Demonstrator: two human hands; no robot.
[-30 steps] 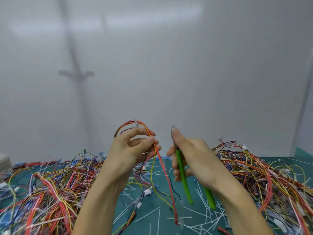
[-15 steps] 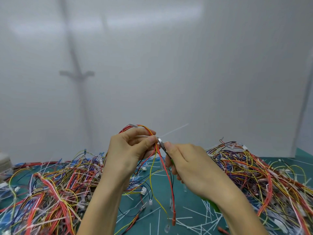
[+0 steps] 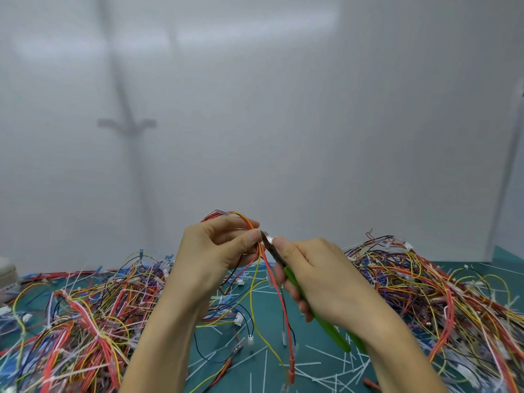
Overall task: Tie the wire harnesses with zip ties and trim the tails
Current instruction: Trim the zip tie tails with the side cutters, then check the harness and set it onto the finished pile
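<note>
My left hand pinches a small wire harness of red, yellow and black wires, held up above the green mat. Its loop arches over my fingers and its ends hang down. My right hand grips green-handled cutters. The dark jaws sit right at the harness beside my left thumb, at a small white zip tie head. No long tail sticks out from the tie.
A large tangle of coloured harnesses lies on the left of the mat, another heap on the right. Several cut white zip tie tails litter the mat between them. A white wall stands close behind.
One second ago the cutters were held apart from the harness; they moved to the tie. The long white tail seen half a second ago is gone.
</note>
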